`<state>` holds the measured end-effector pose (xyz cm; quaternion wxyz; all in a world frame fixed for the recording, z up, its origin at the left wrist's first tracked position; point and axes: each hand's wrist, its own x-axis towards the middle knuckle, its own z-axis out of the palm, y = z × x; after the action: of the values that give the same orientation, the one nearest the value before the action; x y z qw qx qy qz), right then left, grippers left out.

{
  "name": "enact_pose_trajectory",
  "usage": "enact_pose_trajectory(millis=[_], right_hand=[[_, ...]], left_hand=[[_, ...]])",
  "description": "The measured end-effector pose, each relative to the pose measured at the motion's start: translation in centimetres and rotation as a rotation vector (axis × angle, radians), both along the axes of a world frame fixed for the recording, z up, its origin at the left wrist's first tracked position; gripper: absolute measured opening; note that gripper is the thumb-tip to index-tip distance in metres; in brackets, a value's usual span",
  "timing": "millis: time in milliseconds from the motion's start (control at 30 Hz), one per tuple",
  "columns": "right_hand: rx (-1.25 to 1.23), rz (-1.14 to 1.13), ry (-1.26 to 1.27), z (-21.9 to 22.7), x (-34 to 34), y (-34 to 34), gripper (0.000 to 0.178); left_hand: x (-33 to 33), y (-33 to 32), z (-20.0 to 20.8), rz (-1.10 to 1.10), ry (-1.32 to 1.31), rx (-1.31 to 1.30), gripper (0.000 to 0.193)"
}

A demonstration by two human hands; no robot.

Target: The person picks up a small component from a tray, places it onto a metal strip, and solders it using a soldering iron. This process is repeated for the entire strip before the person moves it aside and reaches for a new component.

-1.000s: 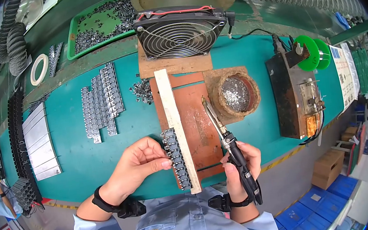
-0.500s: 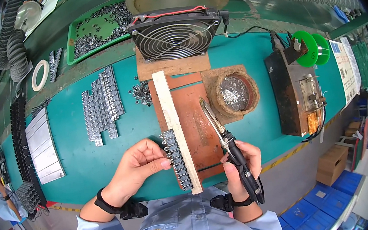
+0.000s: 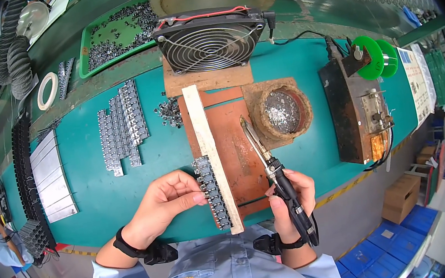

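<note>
My left hand [image 3: 164, 205] pinches a strip of small dark electronic parts [image 3: 211, 192] that lies against a long pale wooden bar [image 3: 210, 151]. The bar rests along the left edge of a brown work board [image 3: 236, 143]. My right hand [image 3: 290, 197] is closed around the black handle of a soldering iron [image 3: 274, 171]. Its metal tip points up and away over the brown board, toward a round pot of solder dross [image 3: 281, 111].
A fan [image 3: 211, 38] stands on a wooden block at the back. Strips of metal parts [image 3: 121, 127] lie left on the teal table [image 3: 108, 193]; a green tray [image 3: 117, 33] of loose parts is behind. A soldering station box [image 3: 357, 112] and green solder spools [image 3: 372, 56] sit right.
</note>
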<state>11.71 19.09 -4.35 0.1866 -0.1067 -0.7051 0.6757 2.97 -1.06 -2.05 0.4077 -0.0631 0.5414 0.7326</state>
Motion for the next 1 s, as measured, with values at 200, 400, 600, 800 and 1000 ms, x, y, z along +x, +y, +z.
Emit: enact_pose_trajectory(millis=[200, 400, 600, 800, 1000], right_hand=[[-0.007, 0.036, 0.077, -0.4, 0.3, 0.4, 0.04], [0.017, 0.033, 0.013, 0.3, 2.2, 0.4, 0.046], [0.144, 0.237, 0.265, 1.1, 3.9, 2.1, 0.037], [0.211, 0.381, 0.234, 2.4, 3.4, 1.8, 0.036], [0.256, 0.429, 0.202, 2.5, 3.0, 1.7, 0.038]], left_hand=[[0.0, 0.0, -0.3, 0.027, -0.001, 0.045, 0.014], [-0.1, -0.3, -0.5, 0.015, 0.0, 0.082, 0.014], [-0.1, -0.6, -0.8, -0.012, 0.015, 0.123, 0.013], [-0.1, -0.6, -0.9, -0.005, 0.013, 0.134, 0.014], [-0.2, -0.6, -0.9, -0.013, 0.019, 0.142, 0.015]])
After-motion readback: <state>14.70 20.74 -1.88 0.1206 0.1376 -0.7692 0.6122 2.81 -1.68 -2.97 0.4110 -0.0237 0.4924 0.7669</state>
